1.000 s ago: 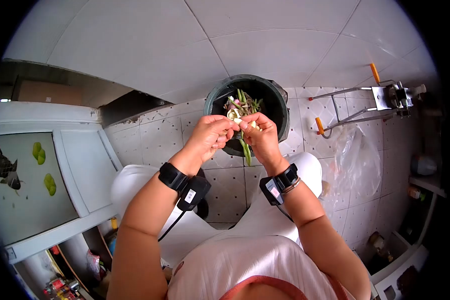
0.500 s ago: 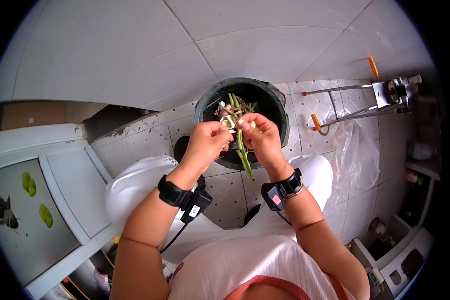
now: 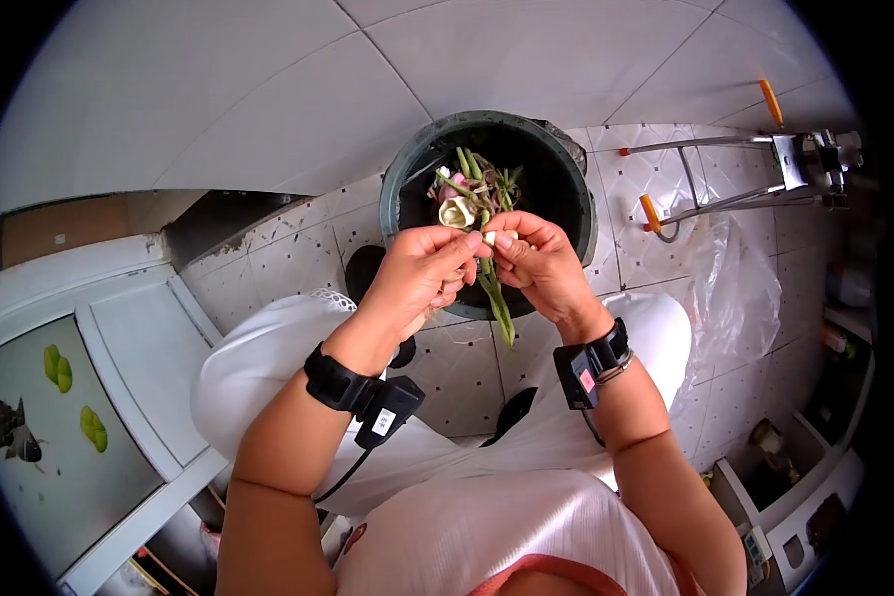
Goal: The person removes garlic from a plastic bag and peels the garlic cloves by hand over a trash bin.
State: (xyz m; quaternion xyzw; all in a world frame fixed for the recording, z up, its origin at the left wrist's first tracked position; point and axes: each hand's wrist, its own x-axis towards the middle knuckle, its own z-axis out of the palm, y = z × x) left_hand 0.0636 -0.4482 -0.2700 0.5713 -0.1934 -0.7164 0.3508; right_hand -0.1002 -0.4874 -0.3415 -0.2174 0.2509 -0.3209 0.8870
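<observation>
Over the dark green bin [image 3: 392,199], both my hands work close together, fingertips almost meeting. My right hand [image 3: 541,263] pinches a small whitish garlic clove [image 3: 490,238] between thumb and fingers, with more pale pieces showing by its curled fingers. My left hand [image 3: 422,268] is closed, its thumb and forefinger pressed at the clove's left side. Pale bits, perhaps garlic, show under its lower fingers. Just beyond my fingertips, a pale cupped peel [image 3: 456,212] lies on the scraps. Long green bean-like pods [image 3: 499,303] reach down below my hands.
Purplish and green vegetable scraps [image 3: 477,177] fill part of the bin. Clear plastic sheeting [image 3: 730,288] and a metal frame with orange handles [image 3: 705,204] are on the tiled floor to the right. A white cabinet [image 3: 149,348] stands left; a tiled wall [image 3: 507,60] rises behind.
The view has shifted a little, so the bin sits higher in it. My fingertips have come together at the clove, and the cupped peel now shows beyond them, clear of my left fingers.
</observation>
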